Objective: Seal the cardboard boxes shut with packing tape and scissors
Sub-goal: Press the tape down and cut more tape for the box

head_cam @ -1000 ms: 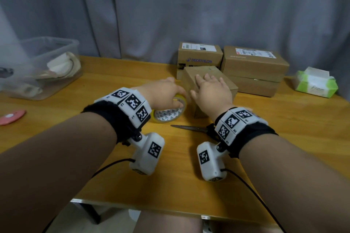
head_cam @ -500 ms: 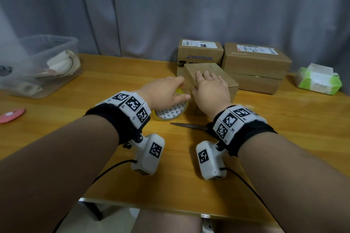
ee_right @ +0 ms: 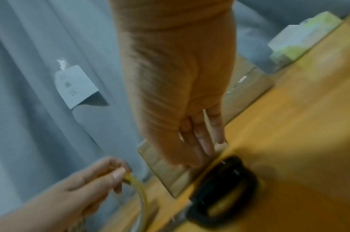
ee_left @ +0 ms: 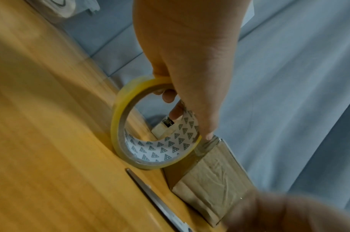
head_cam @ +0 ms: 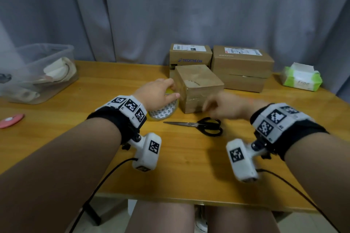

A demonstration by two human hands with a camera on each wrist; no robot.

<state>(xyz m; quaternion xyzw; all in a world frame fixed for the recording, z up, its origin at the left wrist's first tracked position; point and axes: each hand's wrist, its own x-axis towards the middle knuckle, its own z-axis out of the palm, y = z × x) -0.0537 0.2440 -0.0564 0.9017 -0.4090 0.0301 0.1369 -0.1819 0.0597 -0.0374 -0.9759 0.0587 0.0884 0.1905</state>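
Left hand (head_cam: 158,93) grips tape roll (ee_left: 150,141) against the already-taped small box (head_cam: 197,85); right hand (head_cam: 225,107), fingers straight, nears scissors (head_cam: 200,125); strip seemingly uncut.

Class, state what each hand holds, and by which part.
Left hand grips the yellowish clear packing tape roll at its upper rim; right hand holds nothing.

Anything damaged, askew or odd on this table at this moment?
Only small things. The small cardboard box sits skewed relative to the two boxes behind it, and its top shows a torn, scuffed patch. A strip of tape already wraps its near side. The scissors lie closed on the table. Nothing is spilled.
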